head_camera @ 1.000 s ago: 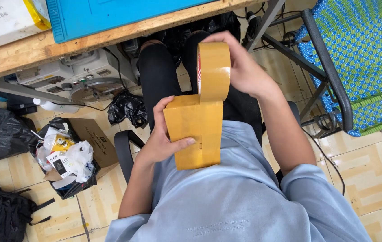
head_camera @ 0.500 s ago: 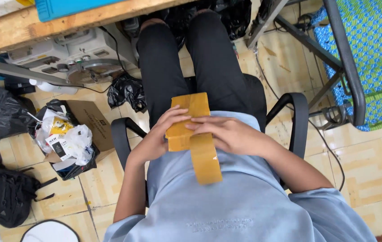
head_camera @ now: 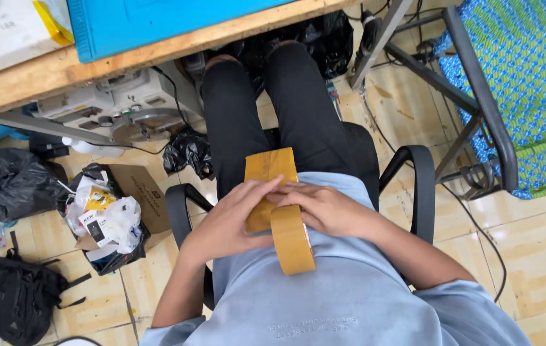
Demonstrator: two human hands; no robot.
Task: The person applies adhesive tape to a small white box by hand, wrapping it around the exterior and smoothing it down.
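The floor (head_camera: 407, 96) is pale yellow tile, and a wooden bench (head_camera: 157, 54) runs across the top of the view with a blue mat (head_camera: 157, 19) lying on it. Everything else can be placed from the black office chair (head_camera: 414, 173) in which the person sits, legs in black trousers stretching away under the bench.

On the person's lap, over the chair seat, lies a small cardboard box (head_camera: 271, 168) wrapped in brown tape. The left hand (head_camera: 234, 214) rests on the near part of the box, its fingers stretched flat across the top and its thumb curled under the edge, so it presses and holds the box. The right hand (head_camera: 324, 208) lies just beside it, fingers meeting those of the left on the box. A roll of brown packing tape (head_camera: 291, 240) stands on edge against the light blue shirt, touching the box; the right hand is laid over its upper part, though whether the fingers pass through the core cannot be told.

To the left of the chair a torn bag of rubbish (head_camera: 109, 221) sits on the floor beside a flat piece of cardboard (head_camera: 141, 192). Further left lie a black bin bag (head_camera: 10, 182) and a black backpack (head_camera: 23, 298). Beyond the chair, under the bench, stands a grey machine (head_camera: 119, 106). To the right of the chair stands a metal-framed seat with blue and green weave (head_camera: 523, 83).
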